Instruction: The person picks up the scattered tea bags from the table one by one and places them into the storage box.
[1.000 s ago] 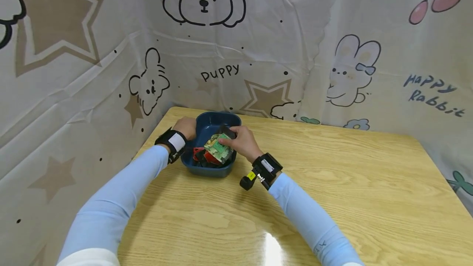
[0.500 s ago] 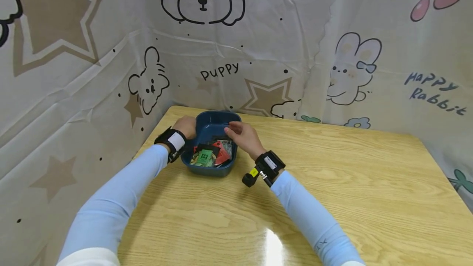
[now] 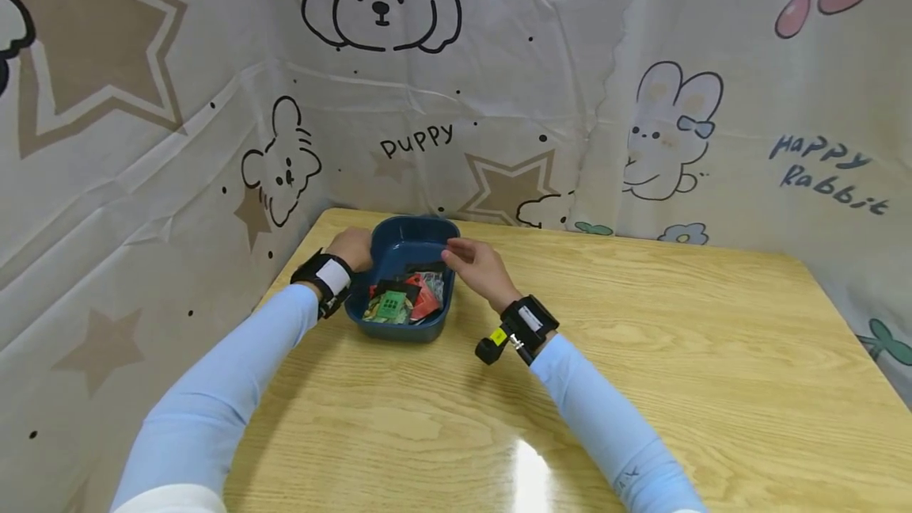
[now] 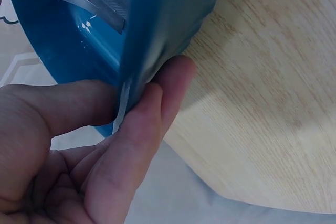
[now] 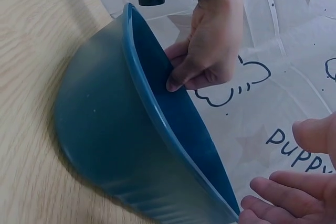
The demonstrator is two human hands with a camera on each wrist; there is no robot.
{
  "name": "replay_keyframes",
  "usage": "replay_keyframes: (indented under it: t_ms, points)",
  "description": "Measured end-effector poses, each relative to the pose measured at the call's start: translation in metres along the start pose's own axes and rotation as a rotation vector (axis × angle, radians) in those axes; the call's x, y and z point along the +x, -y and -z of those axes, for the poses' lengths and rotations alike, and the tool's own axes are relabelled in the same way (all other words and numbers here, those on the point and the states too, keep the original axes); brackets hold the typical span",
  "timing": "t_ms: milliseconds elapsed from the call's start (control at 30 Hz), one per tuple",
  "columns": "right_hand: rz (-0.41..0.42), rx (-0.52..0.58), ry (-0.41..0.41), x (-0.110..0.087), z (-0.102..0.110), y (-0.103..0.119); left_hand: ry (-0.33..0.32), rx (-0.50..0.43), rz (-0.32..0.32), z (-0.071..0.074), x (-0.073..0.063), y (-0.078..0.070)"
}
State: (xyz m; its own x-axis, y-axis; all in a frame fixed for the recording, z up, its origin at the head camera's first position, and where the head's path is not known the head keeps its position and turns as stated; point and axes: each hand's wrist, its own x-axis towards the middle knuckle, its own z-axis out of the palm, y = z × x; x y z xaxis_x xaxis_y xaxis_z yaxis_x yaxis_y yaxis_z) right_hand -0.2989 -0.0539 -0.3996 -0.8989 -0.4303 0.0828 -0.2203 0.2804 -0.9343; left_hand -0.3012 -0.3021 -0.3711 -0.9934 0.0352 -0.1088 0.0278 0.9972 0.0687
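Note:
A dark blue plastic basin (image 3: 406,333) stands on the table near its far left corner. Inside, towards the near end, lie a green-and-yellow flat packet (image 3: 390,305), a red packet (image 3: 426,303) and some dark and clear ones. My left hand (image 3: 352,248) pinches the basin's left rim, thumb inside and fingers outside, as the left wrist view shows. By the right rim hovers my right hand (image 3: 486,269), its fingers loosely spread and holding nothing. In the right wrist view the basin's outer wall (image 5: 110,108) hides the packets.
The wooden table (image 3: 641,355) stretches to the right and towards me. A printed cloth (image 3: 513,85) hangs behind the table and along its left side, close to the basin. A small camera (image 3: 490,348) sticks out from my right wristband.
A second ago my right hand held the green packet above the others; it let go and the packet now lies in the basin. That hand has drawn back slightly to the right.

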Motion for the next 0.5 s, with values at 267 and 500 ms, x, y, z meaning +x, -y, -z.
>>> replay_keyframes:
  t_ms: [267,500]
  points:
    - [-0.008,-0.004,-0.016,-0.002,0.01,-0.003,0.051,-0.071,0.03,-0.005,-0.003,0.012]
    - [-0.002,-0.01,-0.02,-0.004,0.028,-0.011,0.084,-0.162,0.094,-0.002,-0.007,0.018]
